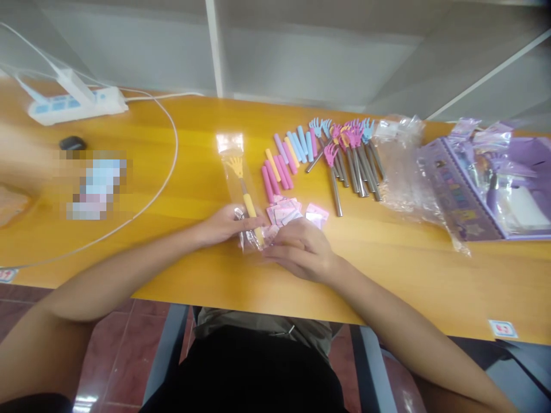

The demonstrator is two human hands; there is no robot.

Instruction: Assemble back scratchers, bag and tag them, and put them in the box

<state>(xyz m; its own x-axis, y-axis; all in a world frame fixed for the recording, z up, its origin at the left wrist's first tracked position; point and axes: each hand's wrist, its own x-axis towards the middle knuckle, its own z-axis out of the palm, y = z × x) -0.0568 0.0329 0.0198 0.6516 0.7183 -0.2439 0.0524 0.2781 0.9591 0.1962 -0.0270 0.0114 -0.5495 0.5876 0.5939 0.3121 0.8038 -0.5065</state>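
A clear plastic bag [232,172] holds a yellow hand-shaped scratcher [249,205] with a metal rod and a yellow handle. My left hand [224,225] is closed on the lower part of this bag, thumb over the handle. At the bag's bottom right corner, my right hand [305,249] has its fingers pressed together; whether they grip the bag's edge is hard to make out. Small pink printed cards [284,211] lie just beyond my right hand. Behind them are several pink, blue and yellow handle sleeves [282,172].
Several scratchers with metal rods [355,166] lie right of the sleeves. Empty clear bags [400,172] adjoin a purple box [462,198] with bagged items. A power strip [80,104], its white cable and a black object [73,143] are at left. A wall panel borders the table's back.
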